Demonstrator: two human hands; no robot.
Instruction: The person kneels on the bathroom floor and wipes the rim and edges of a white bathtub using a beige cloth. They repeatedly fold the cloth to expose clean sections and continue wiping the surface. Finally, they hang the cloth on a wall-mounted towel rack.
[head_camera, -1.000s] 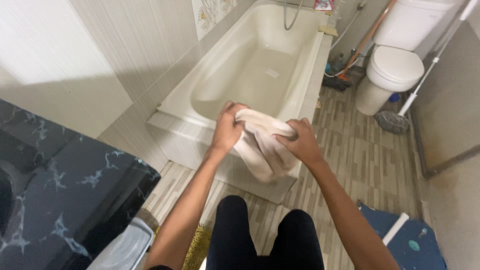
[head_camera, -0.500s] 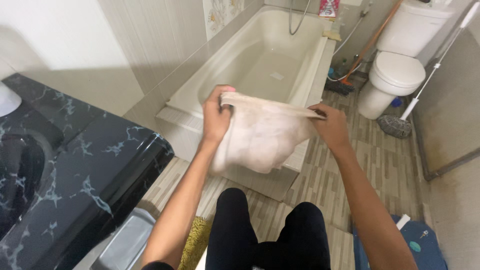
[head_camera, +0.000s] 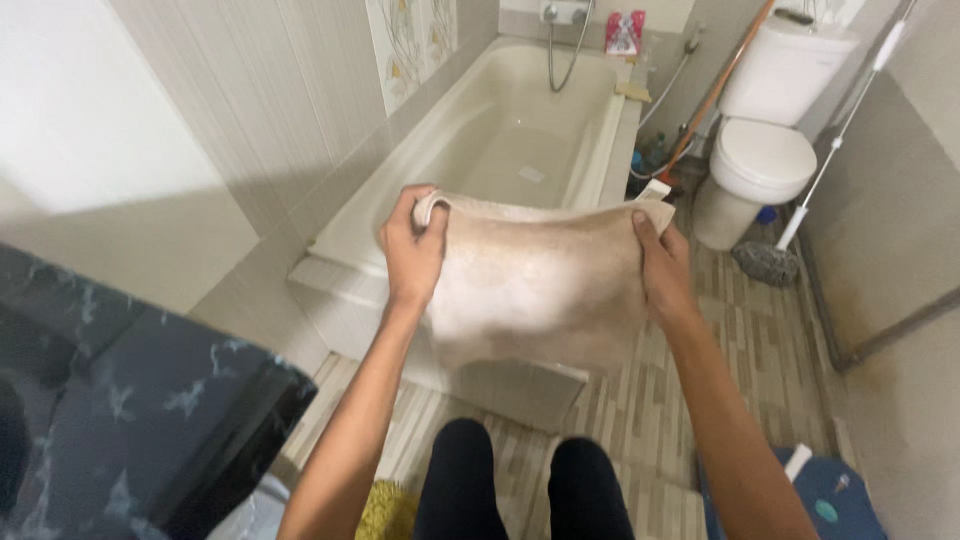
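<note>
Just beyond the stretched cloth (head_camera: 535, 285), a bathtub (head_camera: 455, 165) (water inside unclear).

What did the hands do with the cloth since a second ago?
The left hand and right hand moved apart and pulled the cloth from a bunched lump into a wide, flat sheet. Both hands kept their grip on its top corners all along. The bathtub and toilet stayed where they were.

Package: a small red and pink pouch (head_camera: 624, 33) with white patches, roughly rectangular, upright.
Position: far end of the bathtub (head_camera: 520, 150), on its ledge just beside the tap fitting (head_camera: 563, 12).
Labels, signs, screens: none visible.
</note>
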